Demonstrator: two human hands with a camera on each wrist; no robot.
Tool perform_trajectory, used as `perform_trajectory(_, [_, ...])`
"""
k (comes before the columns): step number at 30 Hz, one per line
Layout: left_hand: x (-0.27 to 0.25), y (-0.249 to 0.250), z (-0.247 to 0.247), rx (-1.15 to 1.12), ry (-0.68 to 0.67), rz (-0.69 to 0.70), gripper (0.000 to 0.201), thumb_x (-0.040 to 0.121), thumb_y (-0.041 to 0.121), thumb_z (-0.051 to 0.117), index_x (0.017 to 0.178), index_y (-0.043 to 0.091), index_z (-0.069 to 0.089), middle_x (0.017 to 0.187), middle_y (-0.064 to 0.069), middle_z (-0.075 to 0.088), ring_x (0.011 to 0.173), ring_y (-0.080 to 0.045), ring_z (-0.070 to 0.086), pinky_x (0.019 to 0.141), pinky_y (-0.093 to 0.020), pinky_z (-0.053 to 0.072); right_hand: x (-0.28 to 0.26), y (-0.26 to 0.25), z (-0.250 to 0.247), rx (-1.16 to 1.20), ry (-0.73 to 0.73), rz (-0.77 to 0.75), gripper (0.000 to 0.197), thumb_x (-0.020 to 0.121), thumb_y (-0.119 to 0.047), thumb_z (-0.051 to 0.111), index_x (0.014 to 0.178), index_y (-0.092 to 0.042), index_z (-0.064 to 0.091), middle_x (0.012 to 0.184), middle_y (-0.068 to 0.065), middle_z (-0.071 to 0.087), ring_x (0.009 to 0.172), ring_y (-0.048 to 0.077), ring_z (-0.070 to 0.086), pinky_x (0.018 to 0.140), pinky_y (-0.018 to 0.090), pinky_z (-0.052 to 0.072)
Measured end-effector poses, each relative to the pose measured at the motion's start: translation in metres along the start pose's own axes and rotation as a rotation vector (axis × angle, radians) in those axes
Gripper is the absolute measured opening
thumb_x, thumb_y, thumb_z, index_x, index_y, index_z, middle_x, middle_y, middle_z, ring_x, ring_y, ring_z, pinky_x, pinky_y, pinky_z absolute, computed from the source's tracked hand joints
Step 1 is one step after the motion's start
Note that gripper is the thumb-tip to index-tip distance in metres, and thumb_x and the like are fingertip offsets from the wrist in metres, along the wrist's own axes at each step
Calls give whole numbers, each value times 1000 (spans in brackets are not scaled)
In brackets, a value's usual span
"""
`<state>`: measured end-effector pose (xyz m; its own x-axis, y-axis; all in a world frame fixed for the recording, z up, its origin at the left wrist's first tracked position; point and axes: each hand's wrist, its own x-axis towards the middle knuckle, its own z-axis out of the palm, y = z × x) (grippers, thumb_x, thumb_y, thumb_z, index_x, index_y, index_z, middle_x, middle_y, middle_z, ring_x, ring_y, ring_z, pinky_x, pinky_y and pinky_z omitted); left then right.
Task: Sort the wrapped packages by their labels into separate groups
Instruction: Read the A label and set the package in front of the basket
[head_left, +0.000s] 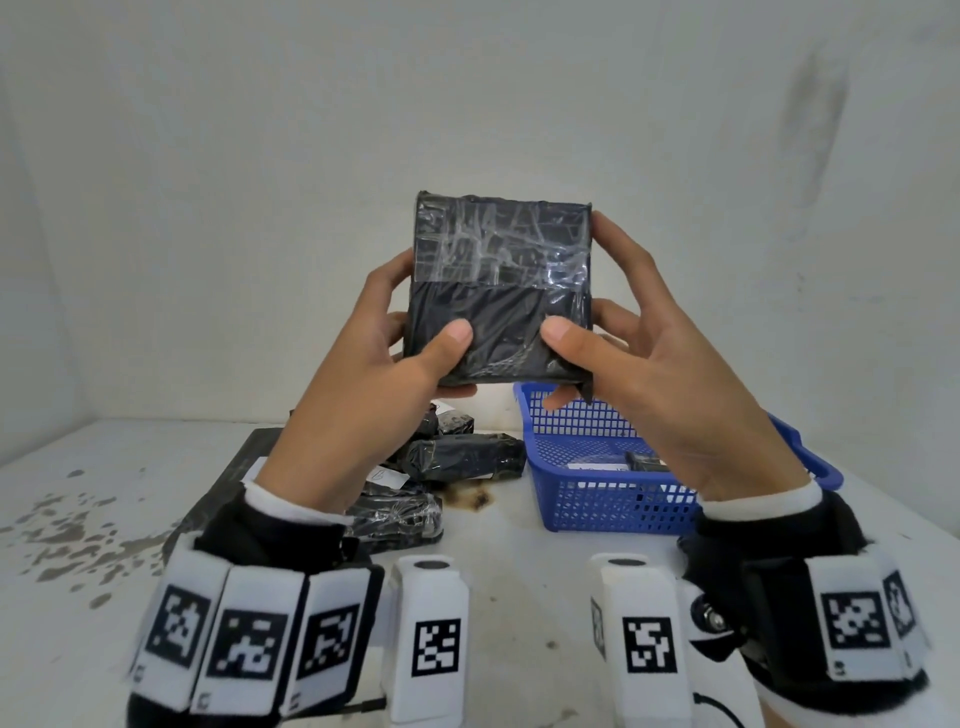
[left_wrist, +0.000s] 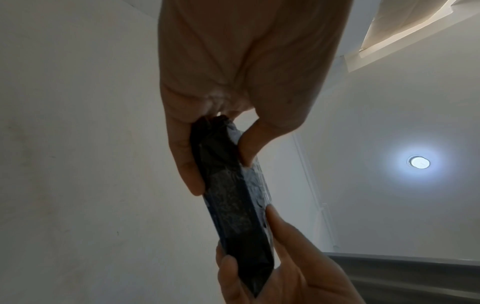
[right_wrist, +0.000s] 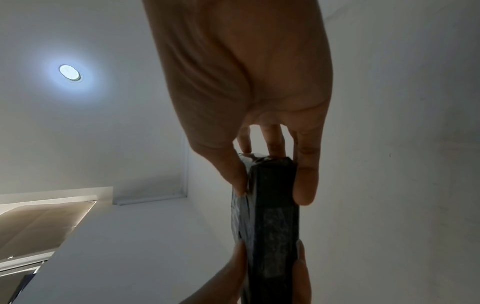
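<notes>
Both hands hold one wrapped package (head_left: 501, 288) upright in the air, above the worktop (head_left: 519, 561) and in front of the white wall. The package is flat, square and black, and clear tape covers the upper half of the side that faces the person. No label shows on this side.

The left hand (head_left: 358, 364) holds the left edge: the thumb (head_left: 447, 343) presses on the near face and the other fingers go behind. The right hand (head_left: 660, 358) holds the right edge in the same way, its thumb (head_left: 563, 335) on the near face and the fingers curled around the edge. So each grip is pinching the package between thumb and fingers. The left wrist view shows the package (left_wrist: 233, 197) from its narrow side, with fingers on both faces; the right wrist view shows the same (right_wrist: 272, 222).

On the worktop, at the left and behind the left hand, lies a pile of other black wrapped packages (head_left: 457, 457). One small white label (head_left: 387, 475) shows there, but its writing is too small to read. To the right stands a blue basket (head_left: 587, 499), and inside it lies something dark with a white label; I cannot tell what is written on it.
</notes>
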<state>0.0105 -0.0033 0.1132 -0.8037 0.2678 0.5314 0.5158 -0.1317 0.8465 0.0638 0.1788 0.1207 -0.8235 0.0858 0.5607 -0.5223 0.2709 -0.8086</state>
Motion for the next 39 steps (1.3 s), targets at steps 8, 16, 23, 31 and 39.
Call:
perform_trajectory(8, [-1, 2, 4, 7, -12, 12, 58, 93, 15, 60, 142, 34, 36, 114, -2, 68, 94, -16, 72, 82, -36, 59, -2, 0, 5, -119, 33, -26, 104, 69, -38, 84, 150, -54, 21, 121, -8, 69, 97, 18, 73, 66, 33, 59])
perform_trajectory(16, [-1, 5, -2, -25, 28, -19, 42, 96, 19, 55, 136, 30, 45, 103, -4, 74, 87, -16, 73, 75, -36, 61, -1, -1, 4, -49, 27, -11, 93, 73, -40, 76, 150, -51, 25, 117, -3, 72, 94, 24, 74, 69, 38, 59])
perform_trajectory(23, [-3, 8, -1, 20, 63, -24, 36, 94, 23, 60, 127, 33, 50, 87, 4, 77, 78, -13, 73, 74, -29, 57, -1, -1, 3, -16, 32, -8, 76, 86, -32, 69, 149, -49, 29, 115, 2, 73, 89, 24, 76, 68, 40, 61])
perform_trajectory(31, [-5, 7, 6, 126, 88, 11, 44, 84, 29, 71, 119, 36, 46, 92, 3, 76, 78, -12, 73, 81, -40, 58, 0, 2, 7, -69, 123, -39, 84, 75, -37, 81, 144, -49, 34, 109, -2, 75, 90, 14, 76, 79, 34, 60])
perform_trajectory(39, [-4, 6, 4, 133, 180, 5, 34, 80, 44, 69, 103, 25, 52, 81, 7, 76, 68, -7, 70, 59, -21, 50, -2, -2, 9, -53, 162, -40, 56, 86, -32, 75, 133, -47, 48, 100, -4, 74, 84, 24, 76, 83, 47, 62])
